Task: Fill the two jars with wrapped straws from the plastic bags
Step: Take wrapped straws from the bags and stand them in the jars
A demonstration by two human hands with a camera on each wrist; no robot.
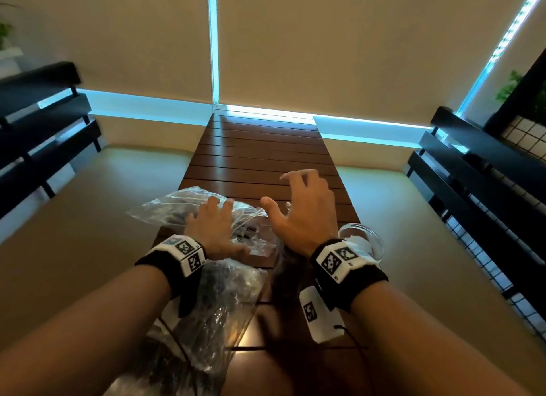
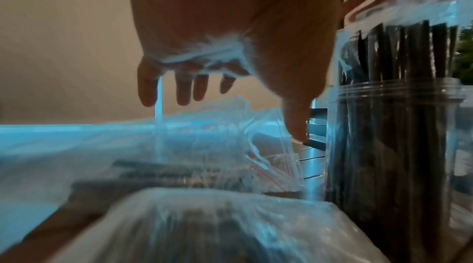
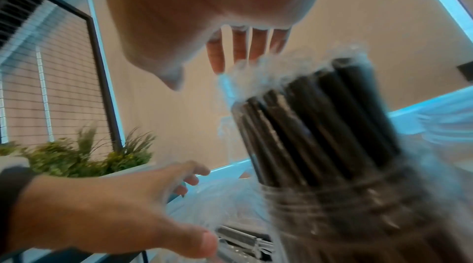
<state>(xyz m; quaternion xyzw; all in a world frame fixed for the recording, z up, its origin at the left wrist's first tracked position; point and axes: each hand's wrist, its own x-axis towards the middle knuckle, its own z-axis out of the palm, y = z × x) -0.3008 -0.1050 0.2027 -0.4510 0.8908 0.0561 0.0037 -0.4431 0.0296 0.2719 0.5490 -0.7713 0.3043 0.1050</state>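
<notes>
A clear zip bag (image 1: pixel 174 206) with a few black wrapped straws lies on the brown slatted table (image 1: pixel 260 153). My left hand (image 1: pixel 215 218) rests over it, fingers spread and straight; in the left wrist view the left hand (image 2: pixel 217 77) hangs just above the bag (image 2: pixel 204 146). Beside it my right hand (image 1: pixel 295 200) hovers with fingers loosely spread, holding nothing. In the right wrist view the right hand (image 3: pixel 199 69) is above a clear jar (image 3: pixel 358 206) packed with upright black straws (image 3: pixel 320 125). This jar (image 2: pixel 396 146) stands right of my left thumb. Another clear jar (image 1: pixel 366 239) shows beside my right wrist.
A second plastic bag (image 1: pixel 224 301) with dark straws lies at the table's near end, under my left forearm. Dark slatted benches flank the table on the left (image 1: pixel 44 124) and right (image 1: pixel 472 174). A potted plant (image 3: pixel 76 156) and a wire grid panel (image 1: pixel 526 132) stand farther off.
</notes>
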